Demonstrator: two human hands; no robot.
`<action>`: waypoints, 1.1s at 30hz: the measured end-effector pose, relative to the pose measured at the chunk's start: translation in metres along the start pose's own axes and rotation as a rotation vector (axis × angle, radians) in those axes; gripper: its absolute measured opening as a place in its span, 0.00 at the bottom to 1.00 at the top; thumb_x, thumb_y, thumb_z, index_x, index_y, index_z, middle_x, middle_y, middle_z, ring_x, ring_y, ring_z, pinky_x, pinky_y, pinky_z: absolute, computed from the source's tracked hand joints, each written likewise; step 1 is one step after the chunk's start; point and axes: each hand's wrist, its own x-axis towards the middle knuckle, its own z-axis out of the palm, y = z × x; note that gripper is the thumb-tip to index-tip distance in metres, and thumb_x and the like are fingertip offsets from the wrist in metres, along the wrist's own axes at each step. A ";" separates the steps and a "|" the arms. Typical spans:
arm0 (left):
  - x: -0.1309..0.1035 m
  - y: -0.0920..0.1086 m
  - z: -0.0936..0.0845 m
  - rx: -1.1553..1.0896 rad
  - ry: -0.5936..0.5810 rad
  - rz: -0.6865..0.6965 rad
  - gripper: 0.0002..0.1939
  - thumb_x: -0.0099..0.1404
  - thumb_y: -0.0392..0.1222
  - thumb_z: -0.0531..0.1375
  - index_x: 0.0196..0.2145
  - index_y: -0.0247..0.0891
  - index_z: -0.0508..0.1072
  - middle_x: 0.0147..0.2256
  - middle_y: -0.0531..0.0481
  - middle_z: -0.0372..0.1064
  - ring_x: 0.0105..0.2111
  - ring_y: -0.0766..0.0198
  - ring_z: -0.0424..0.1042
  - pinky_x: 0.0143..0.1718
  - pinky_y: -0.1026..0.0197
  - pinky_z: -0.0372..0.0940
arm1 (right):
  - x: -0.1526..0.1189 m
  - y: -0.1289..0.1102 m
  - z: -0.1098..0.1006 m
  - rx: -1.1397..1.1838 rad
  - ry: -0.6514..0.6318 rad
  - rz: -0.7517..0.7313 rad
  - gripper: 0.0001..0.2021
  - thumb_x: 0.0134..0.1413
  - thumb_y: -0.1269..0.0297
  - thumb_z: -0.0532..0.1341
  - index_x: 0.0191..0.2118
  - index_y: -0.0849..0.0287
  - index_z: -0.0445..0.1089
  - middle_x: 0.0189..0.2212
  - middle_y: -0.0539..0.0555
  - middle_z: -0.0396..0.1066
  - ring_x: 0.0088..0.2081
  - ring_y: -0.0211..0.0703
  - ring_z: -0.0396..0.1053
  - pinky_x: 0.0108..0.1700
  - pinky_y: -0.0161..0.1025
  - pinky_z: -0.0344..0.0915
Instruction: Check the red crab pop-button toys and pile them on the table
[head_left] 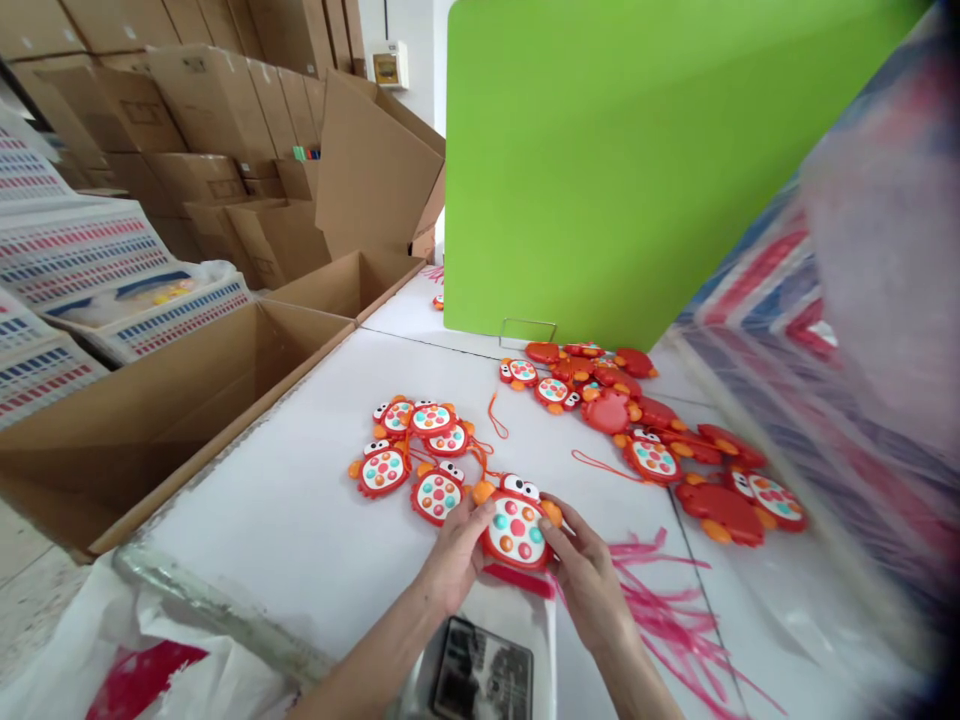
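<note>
A red crab-like toy [517,528] with big eyes and coloured round buttons is held upright between both hands. My left hand [457,555] grips its left side, thumb on the front. My right hand [585,570] grips its right side. Just beyond, to the left, lies a group of similar toys [383,470] on the white table [300,530], faces up. A larger pile of them [607,410] spreads to the right, some face down. Below my hands stands a white box [544,640] with a dark panel [484,672] in it.
Pink strips [675,610] lie right of my right hand. A green board [637,160] stands at the back. Open cartons [300,385] line the table's left edge. Striped bags [780,280] rise on the right; a white bag [180,640] sits front left.
</note>
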 end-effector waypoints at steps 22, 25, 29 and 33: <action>-0.008 -0.007 -0.008 0.417 0.095 0.076 0.33 0.49 0.44 0.69 0.52 0.38 0.64 0.47 0.42 0.68 0.48 0.51 0.67 0.48 0.55 0.64 | 0.001 0.001 0.010 -0.228 0.093 -0.123 0.25 0.40 0.51 0.68 0.44 0.58 0.67 0.32 0.53 0.75 0.32 0.46 0.72 0.35 0.40 0.69; -0.011 -0.008 -0.002 0.509 0.141 0.056 0.36 0.46 0.36 0.68 0.52 0.36 0.61 0.42 0.44 0.71 0.41 0.54 0.70 0.42 0.58 0.67 | 0.003 0.009 0.015 -0.333 0.109 -0.220 0.24 0.43 0.50 0.65 0.44 0.58 0.67 0.32 0.53 0.74 0.33 0.45 0.71 0.35 0.38 0.68; -0.004 -0.012 -0.008 0.434 0.276 0.043 0.37 0.45 0.29 0.66 0.53 0.36 0.59 0.34 0.48 0.72 0.32 0.59 0.72 0.33 0.63 0.67 | 0.008 0.023 0.010 -0.419 0.102 -0.289 0.25 0.49 0.47 0.59 0.48 0.58 0.65 0.37 0.55 0.74 0.36 0.46 0.72 0.36 0.39 0.69; 0.021 -0.001 -0.022 0.127 0.403 0.107 0.31 0.45 0.30 0.69 0.47 0.35 0.64 0.32 0.48 0.72 0.29 0.61 0.72 0.28 0.65 0.67 | 0.030 0.019 -0.026 -0.742 0.165 -0.366 0.24 0.50 0.46 0.56 0.46 0.58 0.68 0.41 0.59 0.73 0.41 0.48 0.70 0.36 0.39 0.68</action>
